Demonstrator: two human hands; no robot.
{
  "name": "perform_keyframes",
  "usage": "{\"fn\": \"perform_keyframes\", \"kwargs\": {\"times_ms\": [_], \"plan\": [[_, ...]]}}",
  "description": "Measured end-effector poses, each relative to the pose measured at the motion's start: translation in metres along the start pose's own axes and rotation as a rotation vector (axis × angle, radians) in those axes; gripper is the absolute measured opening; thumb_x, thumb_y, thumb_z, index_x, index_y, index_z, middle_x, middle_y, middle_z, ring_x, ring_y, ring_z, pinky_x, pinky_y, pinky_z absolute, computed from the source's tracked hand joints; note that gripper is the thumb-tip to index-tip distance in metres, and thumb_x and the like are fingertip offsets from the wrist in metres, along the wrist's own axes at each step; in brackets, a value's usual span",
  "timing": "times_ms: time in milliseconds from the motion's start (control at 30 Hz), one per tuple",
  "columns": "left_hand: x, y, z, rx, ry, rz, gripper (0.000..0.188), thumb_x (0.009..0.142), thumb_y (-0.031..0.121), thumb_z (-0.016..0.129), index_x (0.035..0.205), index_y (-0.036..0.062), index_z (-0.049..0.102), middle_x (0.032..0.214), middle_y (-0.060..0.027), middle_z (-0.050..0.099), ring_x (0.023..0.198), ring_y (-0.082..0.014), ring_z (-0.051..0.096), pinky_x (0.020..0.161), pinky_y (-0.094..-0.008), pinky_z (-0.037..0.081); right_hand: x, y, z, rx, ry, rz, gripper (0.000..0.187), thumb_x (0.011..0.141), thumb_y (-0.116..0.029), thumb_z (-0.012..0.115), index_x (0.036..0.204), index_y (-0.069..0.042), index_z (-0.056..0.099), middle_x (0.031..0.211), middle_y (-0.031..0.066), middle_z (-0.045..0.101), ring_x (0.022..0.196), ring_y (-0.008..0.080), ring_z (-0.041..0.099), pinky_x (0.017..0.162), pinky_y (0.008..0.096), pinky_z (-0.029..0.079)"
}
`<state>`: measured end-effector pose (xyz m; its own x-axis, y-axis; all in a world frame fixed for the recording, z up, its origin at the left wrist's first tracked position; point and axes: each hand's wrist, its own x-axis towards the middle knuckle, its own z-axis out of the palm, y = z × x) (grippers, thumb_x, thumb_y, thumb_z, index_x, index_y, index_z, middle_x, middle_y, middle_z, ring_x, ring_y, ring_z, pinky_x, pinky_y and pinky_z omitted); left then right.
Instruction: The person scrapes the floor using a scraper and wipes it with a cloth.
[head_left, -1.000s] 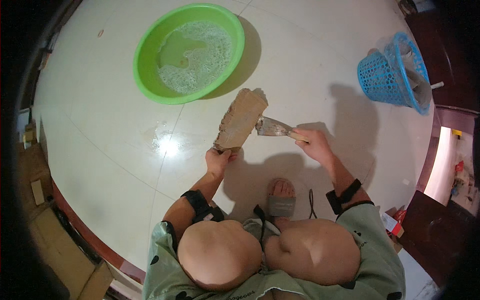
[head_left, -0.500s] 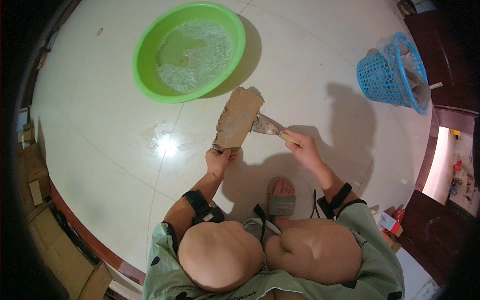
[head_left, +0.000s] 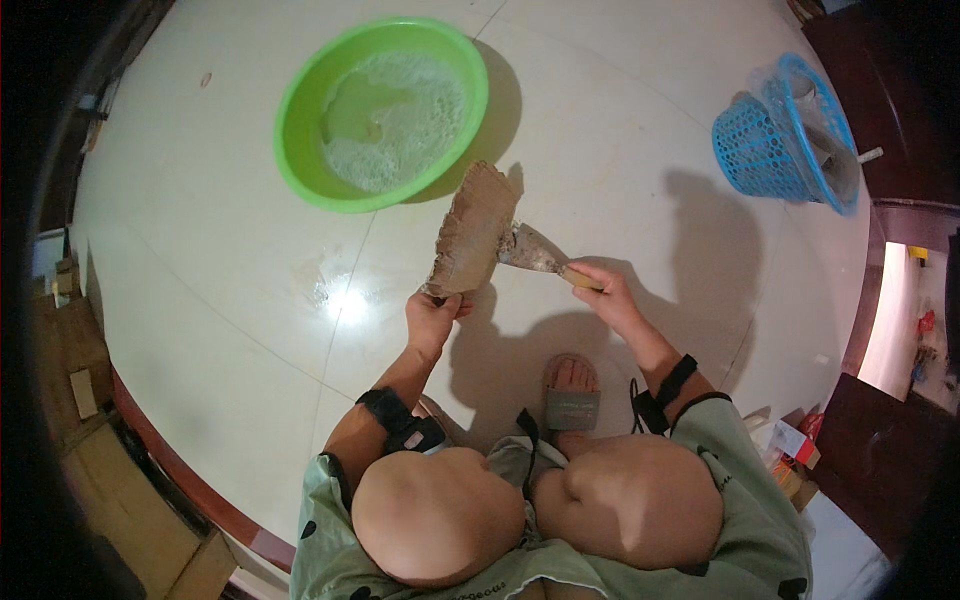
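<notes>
Left grip (head_left: 432, 322) closed, right grip (head_left: 604, 290) closed, forearms (head_left: 408, 370) slanting inward, knees (head_left: 437, 515) bent

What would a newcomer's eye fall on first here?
Probably the bright green basin of foamy water, on the floor left of top centre. Next, below it, the left grip holds a ragged brown slab, and the right grip a scraper at the slab's right edge. A blue basket stands out at upper right.

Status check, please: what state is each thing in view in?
Brown cardboard: ragged-edged, gripped near its lower end by the left hand
Scraper: stained blade at the cardboard's right edge, handle in the right hand
Green basin: holds sudsy water
Blue basket: lined with plastic film
Grey slipper: worn
Floor: partly wet-looking
</notes>
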<state>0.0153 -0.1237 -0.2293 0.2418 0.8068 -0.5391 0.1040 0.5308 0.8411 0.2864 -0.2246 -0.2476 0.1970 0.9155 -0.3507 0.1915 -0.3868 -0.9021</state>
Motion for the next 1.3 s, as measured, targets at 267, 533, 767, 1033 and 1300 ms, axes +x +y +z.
{"fn": "perform_keyframes", "kwargs": {"times_ms": [267, 533, 767, 1033, 1300], "plan": [[-0.005, 0.013, 0.001, 0.032, -0.03, 0.039, 0.015, 0.08, -0.002, 0.05, 0.092, -0.0099, 0.054, 0.081, -0.0154, 0.062, 0.071, -0.0201, 0.063, 0.061, -0.0285, 0.054, -0.001, 0.002, 0.003, 0.093, 0.002, 0.05, 0.039, 0.074, -0.004, 0.062, 0.112, -0.006, 0.055, 0.103, 0.0058, 0.059, 0.094, 0.0127, 0.053, 0.082, 0.0254, 0.041], [0.011, -0.003, -0.011, 0.033, 0.014, -0.001, 0.015, 0.08, -0.001, 0.05, 0.091, -0.0098, 0.054, 0.084, -0.0159, 0.062, 0.07, -0.0208, 0.063, 0.063, -0.0292, 0.054, -0.009, 0.022, -0.023, -0.022, 0.03, -0.01, 0.037, 0.073, -0.004, 0.062, 0.11, -0.005, 0.056, 0.1, 0.0078, 0.06, 0.09, 0.0123, 0.054, 0.079, 0.025, 0.043], [0.015, -0.018, -0.016, 0.035, 0.06, -0.023, 0.014, 0.079, 0.0, 0.051, 0.088, -0.0083, 0.057, 0.078, -0.0138, 0.062, 0.066, -0.0191, 0.063, 0.059, -0.0278, 0.053, -0.016, 0.025, -0.044, -0.06, 0.067, 0.046, 0.037, 0.073, -0.006, 0.063, 0.109, -0.004, 0.057, 0.098, 0.0087, 0.062, 0.088, 0.0116, 0.056, 0.077, 0.0247, 0.044], [0.022, -0.024, -0.013, 0.078, 0.066, -0.027, 0.014, 0.077, -0.001, 0.05, 0.087, -0.0082, 0.057, 0.075, -0.0131, 0.062, 0.062, -0.0181, 0.062, 0.054, -0.0266, 0.052, -0.004, 0.01, -0.027, -0.196, 0.042, -0.042, 0.037, 0.073, -0.009, 0.063, 0.109, -0.003, 0.056, 0.093, 0.0119, 0.063, 0.083, 0.0132, 0.058, 0.074, 0.0258, 0.045], [0.017, -0.001, -0.005, 0.32, 0.075, 0.0, 0.014, 0.075, -0.002, 0.051, 0.085, -0.009, 0.057, 0.071, -0.0121, 0.063, 0.059, -0.0163, 0.062, 0.052, -0.0268, 0.051, 0.007, 0.006, -0.002, -0.202, 0.055, 0.055, 0.039, 0.073, -0.014, 0.064, 0.109, -0.002, 0.056, 0.088, 0.0151, 0.063, 0.078, 0.0203, 0.061, 0.07, 0.0289, 0.046]]}}
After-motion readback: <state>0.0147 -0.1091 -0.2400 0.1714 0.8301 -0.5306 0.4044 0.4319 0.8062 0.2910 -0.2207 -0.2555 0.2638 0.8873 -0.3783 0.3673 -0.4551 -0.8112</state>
